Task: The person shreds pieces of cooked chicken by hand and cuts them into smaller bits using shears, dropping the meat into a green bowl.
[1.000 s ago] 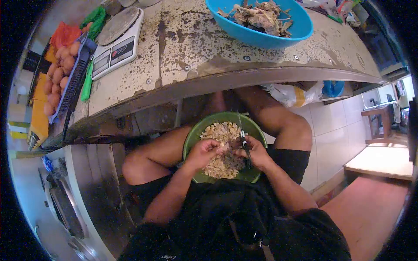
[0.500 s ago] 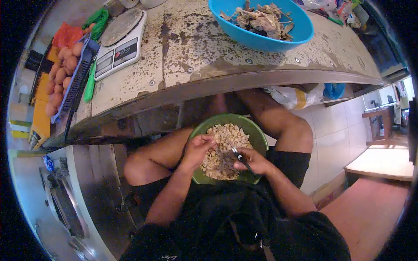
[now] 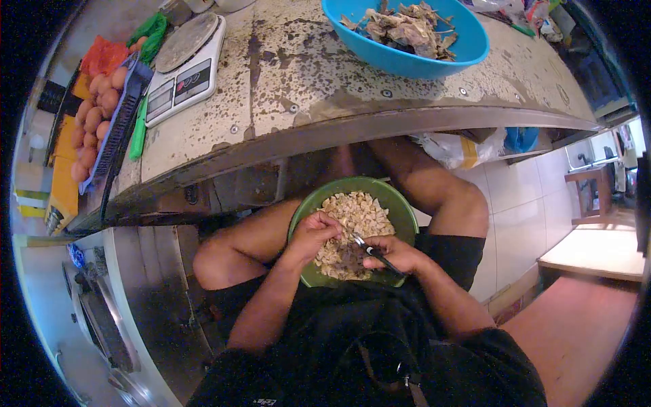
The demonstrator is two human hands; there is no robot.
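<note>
From where I'm standing, the person's R hand (image 3: 397, 254) is closed round the slim black handle of a knife (image 3: 381, 258), its shiny metal part angled up twd the L hand (image 3: 316, 234). The L hand's fingers are bent in twd the thumb, approx. level w/ the metal; can't tell if they're gripping a bit of anything. Both hands are over a round, smooth green bowl (image 3: 405, 211), plastic by the look of it, set betw. the bent legs. In it: lots of small, chunky pale pieces (image 3: 359, 209), rough & irregular, w/ a darker patch nr the R hand.

Up on the worn, speckled tabletop (image 3: 271, 88), a glossy blue bowl (image 3: 424, 66) holds ragged greyish-brown scraps (image 3: 410, 34). At the L end there's a flat white scale (image 3: 180, 91) w/ a round, dull plate, a green-handled item (image 3: 138, 132) & smooth brown eggs (image 3: 91, 122) in a slatted purplish-blue tray (image 3: 122, 112).
</note>
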